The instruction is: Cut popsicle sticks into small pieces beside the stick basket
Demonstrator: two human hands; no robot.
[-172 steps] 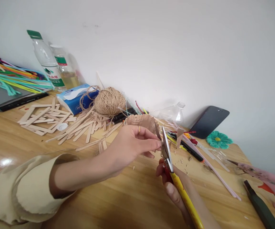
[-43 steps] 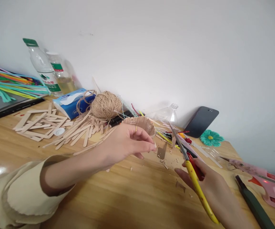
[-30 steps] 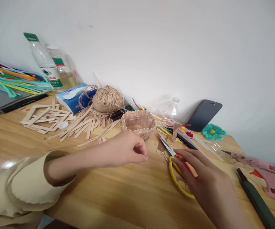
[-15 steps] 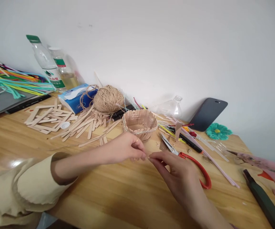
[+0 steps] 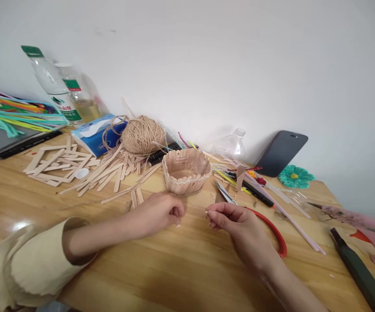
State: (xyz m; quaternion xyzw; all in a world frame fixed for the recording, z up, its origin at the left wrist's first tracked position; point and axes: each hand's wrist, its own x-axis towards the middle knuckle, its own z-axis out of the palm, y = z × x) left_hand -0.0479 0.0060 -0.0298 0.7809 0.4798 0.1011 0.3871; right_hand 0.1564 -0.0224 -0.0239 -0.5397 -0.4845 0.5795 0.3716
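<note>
So, your right hand (image 5: 236, 221) is pinched on a tiny pale bit (image 5: 207, 211), angled inward, likely for fine control. Your left hand (image 5: 159, 211) curls low over the tabletop (image 5: 161, 277); can't tell if it grips anything. Scissors (image 5: 226, 195) lie partly behind your right hand, presumably parked to free it. Stick basket (image 5: 187, 187) sits just beyond your left hand.

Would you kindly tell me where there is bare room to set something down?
The widest bare patch of pale wooden tabletop lies on the near side of the left hand and right hand. A smaller one lies between the red-handled metal scissors and the dark green tool. Farther back is crowded, from the pale wooden craft sticks to the fuzzy teal flower.
</note>
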